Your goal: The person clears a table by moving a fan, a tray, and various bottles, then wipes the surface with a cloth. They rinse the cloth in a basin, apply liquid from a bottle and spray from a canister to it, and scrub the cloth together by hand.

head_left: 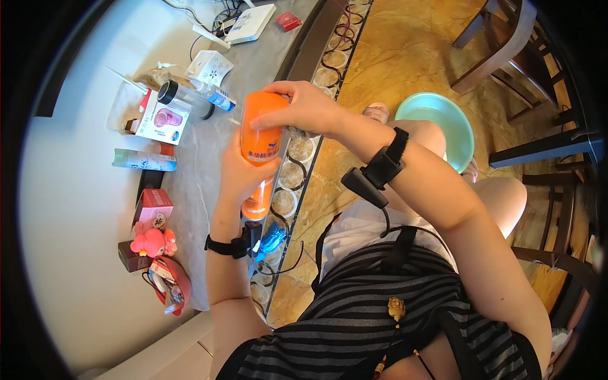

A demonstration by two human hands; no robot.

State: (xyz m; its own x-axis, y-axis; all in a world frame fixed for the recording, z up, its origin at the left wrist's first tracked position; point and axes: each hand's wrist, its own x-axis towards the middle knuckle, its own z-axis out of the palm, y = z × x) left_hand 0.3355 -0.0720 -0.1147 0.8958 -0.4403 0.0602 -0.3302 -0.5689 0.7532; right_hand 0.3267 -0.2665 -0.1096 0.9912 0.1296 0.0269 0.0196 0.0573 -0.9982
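Note:
An orange spray can (261,142) is held over the edge of the grey marble-like counter (196,209). My left hand (244,170) is wrapped round its middle, with the lower part of the can showing below the fingers. My right hand (303,109) is closed on the can's top end, its thumb across the front and its fingers over the far side. The top end looks like a smooth orange cap. Each of my wrists wears a black strap with a small device.
On the counter stand a clear bottle with black lid (183,98), a blue-white spray bottle (217,96), a pale green can (144,159), a pink box (154,208) and a white router (250,24). A turquoise basin (459,136) is on the floor; wooden chairs (500,57) stand at right.

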